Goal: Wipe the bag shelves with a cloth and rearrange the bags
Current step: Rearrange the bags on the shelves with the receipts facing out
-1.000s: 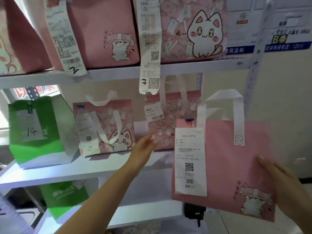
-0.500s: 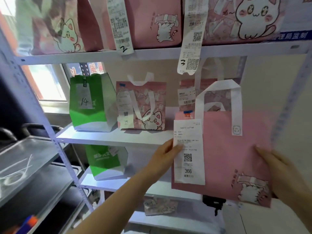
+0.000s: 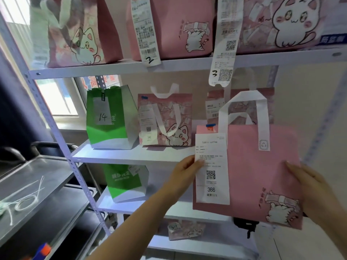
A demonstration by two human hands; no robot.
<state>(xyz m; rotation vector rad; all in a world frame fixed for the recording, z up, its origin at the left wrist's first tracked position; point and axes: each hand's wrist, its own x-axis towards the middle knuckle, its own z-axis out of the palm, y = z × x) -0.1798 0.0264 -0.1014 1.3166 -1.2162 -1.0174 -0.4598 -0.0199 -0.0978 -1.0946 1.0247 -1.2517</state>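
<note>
We have the flat pink cat-print tote bag [image 3: 262, 166] off the shelves, held up in front of the middle shelf [image 3: 131, 153] between both hands. Our left hand [image 3: 185, 172] pinches its left edge at the receipt marked 366 [image 3: 212, 167], and our right hand [image 3: 311, 186] grips the right edge, fingers lying over the front. No cloth is in view, so we judge this the rearranging part. To set it well, we should keep both edges level so the bag does not fold, lift its bottom over the shelf lip, and stand it in the gap right of the small cat bag [image 3: 166, 121] (another pink bag [image 3: 240, 106] stands behind there, so go gently). Keep the receipt facing outward and its white handles [image 3: 244, 113] upright.
</note>
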